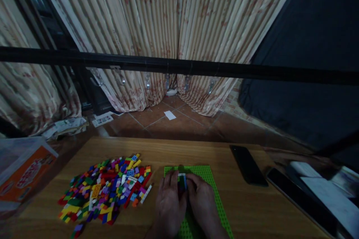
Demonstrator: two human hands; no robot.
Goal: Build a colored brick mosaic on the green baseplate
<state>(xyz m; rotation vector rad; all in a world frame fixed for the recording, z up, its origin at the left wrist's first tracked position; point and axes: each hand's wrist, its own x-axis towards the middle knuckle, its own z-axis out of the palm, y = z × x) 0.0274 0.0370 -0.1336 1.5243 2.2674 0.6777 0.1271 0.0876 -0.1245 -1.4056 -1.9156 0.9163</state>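
Wood-grained tabletop (193, 153), smooth and flat; tiled floor (129, 130), reddish-brown, and pleated floral curtains (146, 26) beyond at twelve o'clock, crossed by a straight dark bar (179, 66); clock positions read from the hands. Left hand (170, 203): back upward, fingers bent and set close together, pinching a small brick assembly (183, 182) from its left side. Right hand (204, 199): back upward, wrist angled inward, thumb and forefinger bent against the assembly's right side. Brick assembly: hard plastic, blocky, whitish, green and blue parts visible, located between both sets of fingertips above the baseplate (206, 173); contact with the plate hidden. Baseplate: green, studded, rectangular, under the hands. Loose bricks (109, 190): glossy, multicoloured, square and oblong, heaped at nine o'clock. Clear plastic tub (19, 147), orange label, farther out at nine. Phone (248, 165): black, flat, rectangular, at two o'clock. Dark oblong device (301, 198): slab-shaped, at three.
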